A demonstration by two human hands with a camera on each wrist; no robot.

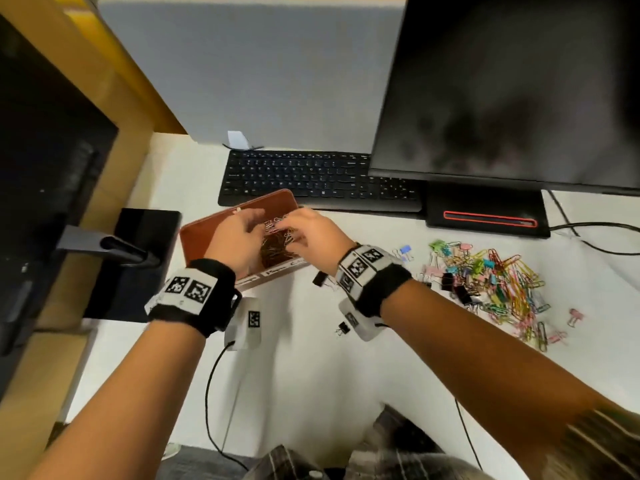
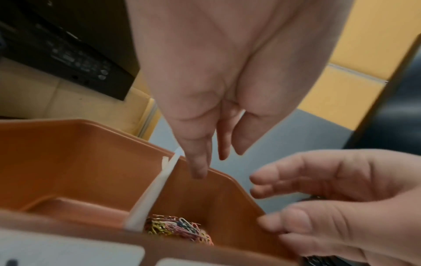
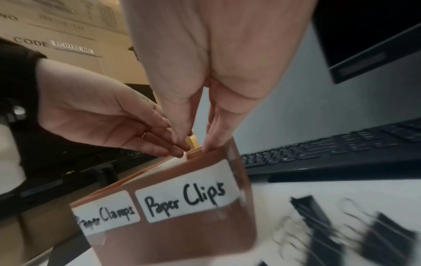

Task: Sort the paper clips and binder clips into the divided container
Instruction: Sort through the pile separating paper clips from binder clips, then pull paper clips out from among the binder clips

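A brown divided container (image 1: 207, 225) stands on the white desk, with a white divider (image 2: 148, 198) across it. Its front labels read "Paper Clamps" (image 3: 107, 216) on the left and "Paper Clips" (image 3: 187, 198) on the right. Coloured paper clips (image 2: 177, 229) lie in the right compartment; the left one shows a bare floor. My left hand (image 1: 247, 225) hovers over the divider, fingers straight and empty. My right hand (image 1: 301, 226) hangs over the paper-clip compartment with loose fingers and nothing seen in it. A mixed pile of clips (image 1: 491, 282) lies to the right.
Two black binder clips (image 1: 320, 278) (image 1: 343, 328) lie near my right wrist. A black keyboard (image 1: 311, 178) sits just behind the container, beside a monitor (image 1: 502, 91) on its stand (image 1: 485, 216). Another black stand (image 1: 114, 251) is to the left. Cables cross the desk.
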